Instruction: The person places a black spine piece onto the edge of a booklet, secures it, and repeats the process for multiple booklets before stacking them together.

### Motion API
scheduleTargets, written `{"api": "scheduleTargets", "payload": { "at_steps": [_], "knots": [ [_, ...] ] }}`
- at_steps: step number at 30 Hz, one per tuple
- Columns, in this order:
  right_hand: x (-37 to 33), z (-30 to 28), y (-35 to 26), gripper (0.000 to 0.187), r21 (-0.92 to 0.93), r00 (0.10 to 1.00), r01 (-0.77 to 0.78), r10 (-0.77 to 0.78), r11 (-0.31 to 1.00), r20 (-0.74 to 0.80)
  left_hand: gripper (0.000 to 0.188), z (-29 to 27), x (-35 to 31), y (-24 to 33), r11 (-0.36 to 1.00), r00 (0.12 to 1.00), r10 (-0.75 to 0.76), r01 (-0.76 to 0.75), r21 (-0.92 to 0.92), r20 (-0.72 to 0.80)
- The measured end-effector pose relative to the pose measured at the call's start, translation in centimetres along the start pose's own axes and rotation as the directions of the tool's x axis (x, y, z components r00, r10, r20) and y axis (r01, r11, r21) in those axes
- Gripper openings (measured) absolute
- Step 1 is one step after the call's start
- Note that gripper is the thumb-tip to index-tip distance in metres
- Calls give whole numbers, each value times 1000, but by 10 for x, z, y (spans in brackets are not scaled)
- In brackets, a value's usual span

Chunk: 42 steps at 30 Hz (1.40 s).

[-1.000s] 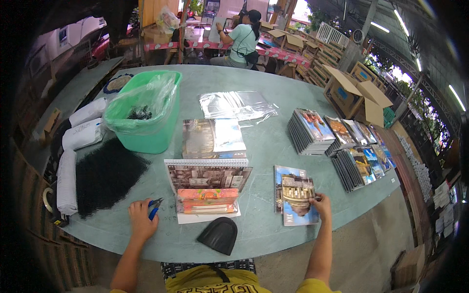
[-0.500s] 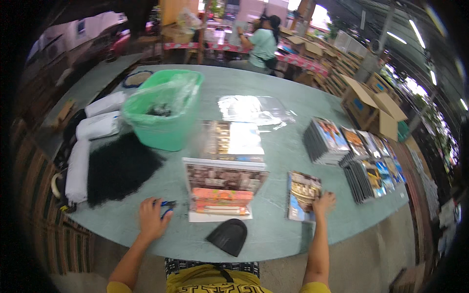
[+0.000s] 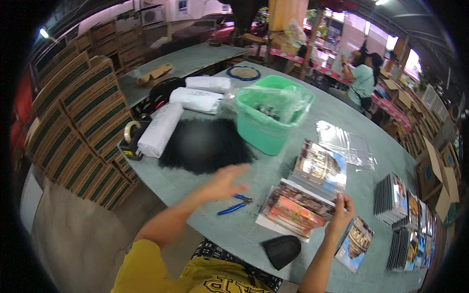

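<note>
My left hand [image 3: 225,183], somewhat blurred, is over the table with its fingers apart and nothing in it. Just beyond it spreads a dark pile of thin black strands [image 3: 202,146], perhaps binding wires. Blue-handled cutters [image 3: 233,208] lie below its fingertips. My right hand [image 3: 340,217] has its fingers closed at the right edge of a stack of printed pages [image 3: 312,199], which carries an orange-red printed piece [image 3: 293,215]. Behind that is another stack with a building picture [image 3: 320,165]. A spiral-bound notebook [image 3: 355,244] lies flat beside my right wrist.
A black rounded pad [image 3: 282,251] sits at the near edge. Past the pages stand a green bin [image 3: 266,134] with a plastic liner and clear plastic sleeves [image 3: 344,141]. White rolls [image 3: 161,129] lie left; notebook stacks [image 3: 391,198] and an open carton [image 3: 432,171] stand right. Another person [image 3: 364,80] works beyond.
The view has turned left. My left hand has let go of the cutters and moved toward the black strands. My right hand has gone from the spiral notebook to the edge of the printed pages.
</note>
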State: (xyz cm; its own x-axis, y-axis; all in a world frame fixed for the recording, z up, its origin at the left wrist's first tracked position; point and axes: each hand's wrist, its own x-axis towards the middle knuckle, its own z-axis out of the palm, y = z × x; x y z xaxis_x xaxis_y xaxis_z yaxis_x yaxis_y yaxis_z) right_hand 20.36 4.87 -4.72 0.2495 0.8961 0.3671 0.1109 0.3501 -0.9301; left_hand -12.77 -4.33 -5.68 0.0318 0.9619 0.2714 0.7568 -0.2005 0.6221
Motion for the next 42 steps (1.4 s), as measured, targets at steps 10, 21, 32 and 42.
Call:
{"api": "scheduleTargets", "payload": {
  "at_steps": [10,21,32,42],
  "knots": [
    [-2,4,9,36,-18,996,22,-23,1000,-83,23,-64,-71,-154,522,559,-335,780,344,-759],
    [1,-9,-18,21,-282,946,316,-323,906,25,25,-121,-58,-136,694,479,-254,696,187,-840],
    [-26,87,-71,24,-413,663,645,-201,643,721,17,-106,2,22,889,579,-130,-291,-353,-805],
    [-29,95,-70,16,-426,707,565,-149,707,692,17,19,10,77,961,966,-1,-70,-266,-258]
  ]
}}
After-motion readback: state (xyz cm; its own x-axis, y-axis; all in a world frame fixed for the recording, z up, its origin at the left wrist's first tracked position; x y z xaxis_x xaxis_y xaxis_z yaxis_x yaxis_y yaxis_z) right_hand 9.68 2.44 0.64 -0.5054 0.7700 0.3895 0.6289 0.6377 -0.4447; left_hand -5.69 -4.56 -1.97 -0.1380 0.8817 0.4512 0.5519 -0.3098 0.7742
